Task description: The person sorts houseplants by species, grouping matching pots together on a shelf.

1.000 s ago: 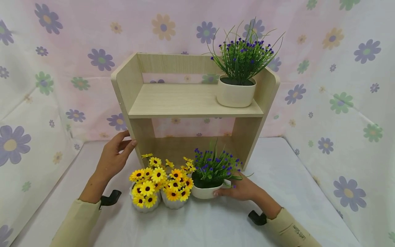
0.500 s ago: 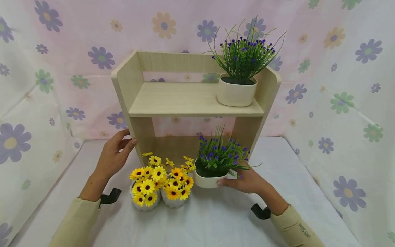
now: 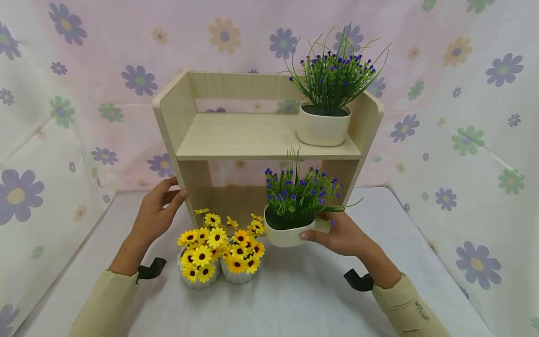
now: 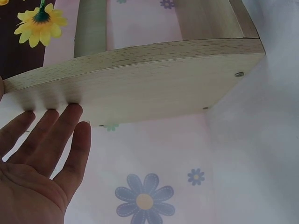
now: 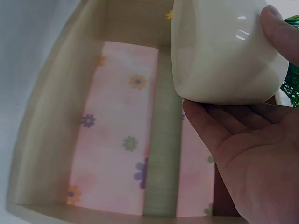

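In the head view my right hand point(image 3: 343, 234) grips the side of a white oval flower pot point(image 3: 288, 235) with purple flowers and green grass. Its thumb lies on the front of the pot and the fingers go behind and beneath. The right wrist view shows the glossy pot point(image 5: 224, 56) off the table, in front of the wooden shelf. My left hand point(image 3: 156, 208) touches the left side panel of the two-tier shelf point(image 3: 252, 135). In the left wrist view its nearly straight fingers point(image 4: 65, 126) rest against the panel's outer face.
Two grey-white pots of yellow daisy-like flowers, one on the left point(image 3: 200, 262) and one on the right point(image 3: 240, 262), stand before the shelf. Another white pot with purple flowers point(image 3: 323, 124) is on the upper tier at right. A white cloth point(image 3: 303, 304) covers the table.
My right hand has lifted the purple-flowered pot from the table, up and slightly right, toward the shelf. The left hand keeps its place at the side panel.
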Action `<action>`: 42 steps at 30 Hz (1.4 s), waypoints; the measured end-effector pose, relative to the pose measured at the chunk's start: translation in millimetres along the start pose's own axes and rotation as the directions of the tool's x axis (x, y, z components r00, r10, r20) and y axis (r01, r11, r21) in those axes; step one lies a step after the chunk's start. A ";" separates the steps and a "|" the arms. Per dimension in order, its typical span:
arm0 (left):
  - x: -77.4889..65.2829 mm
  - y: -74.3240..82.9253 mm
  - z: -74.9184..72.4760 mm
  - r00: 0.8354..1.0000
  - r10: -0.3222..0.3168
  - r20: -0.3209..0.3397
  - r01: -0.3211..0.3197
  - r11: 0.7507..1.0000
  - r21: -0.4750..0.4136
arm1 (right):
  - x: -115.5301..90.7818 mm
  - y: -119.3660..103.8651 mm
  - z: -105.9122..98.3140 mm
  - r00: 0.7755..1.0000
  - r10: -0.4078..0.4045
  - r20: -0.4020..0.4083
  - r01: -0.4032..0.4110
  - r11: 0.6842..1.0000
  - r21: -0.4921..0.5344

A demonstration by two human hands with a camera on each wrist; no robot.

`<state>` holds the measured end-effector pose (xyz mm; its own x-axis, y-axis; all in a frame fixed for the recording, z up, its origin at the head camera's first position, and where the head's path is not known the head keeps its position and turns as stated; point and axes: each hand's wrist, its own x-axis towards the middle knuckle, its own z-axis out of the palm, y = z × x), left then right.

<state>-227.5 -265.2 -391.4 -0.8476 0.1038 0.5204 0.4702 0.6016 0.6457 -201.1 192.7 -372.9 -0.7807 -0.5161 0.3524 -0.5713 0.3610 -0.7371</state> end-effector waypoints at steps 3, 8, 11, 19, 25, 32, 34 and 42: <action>0.3 0.2 0.1 1.000 -0.002 -0.001 0.002 1.000 0.007 | 4.0 -8.7 -4.2 1.000 -0.011 0.005 0.011 1.000 -0.019; 1.3 1.1 -0.3 1.000 -0.001 -0.001 0.001 1.000 0.015 | 13.4 -26.1 -12.8 1.000 -0.020 0.018 0.021 0.999 -0.042; 1.5 1.0 -0.3 1.000 -0.001 -0.001 0.001 1.000 0.012 | 21.2 -37.3 -18.3 0.999 -0.029 0.032 0.030 0.999 -0.035; 0.8 -0.1 1.7 1.000 -0.020 0.011 0.020 1.000 0.006 | 41.3 -66.2 -28.0 0.992 -0.112 0.059 0.111 0.994 0.015; 0.7 0.5 1.0 1.000 -0.017 0.005 0.017 1.000 0.015 | 58.0 -89.5 -31.4 0.978 -0.207 0.039 0.207 0.978 0.012; 0.6 0.6 0.6 1.000 -0.001 0.001 0.001 1.000 0.008 | 82.3 -109.4 -33.1 0.968 -0.252 0.010 0.251 0.967 0.036; 0.8 0.7 0.7 1.000 -0.001 0.003 0.001 1.000 0.008 | 89.6 -112.4 -33.0 0.967 -0.256 -0.005 0.256 0.966 0.040; 0.2 2.3 -1.0 1.000 0.021 0.000 -0.021 1.000 -0.012 | 121.6 -117.1 -24.7 0.960 -0.278 -0.021 0.279 0.958 0.069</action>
<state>-226.3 -264.6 -389.3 -0.8375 0.1168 0.5338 0.4909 0.5898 0.6412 -235.4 106.8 -229.5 -0.5960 -0.5801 0.5552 -0.7474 0.1479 -0.6477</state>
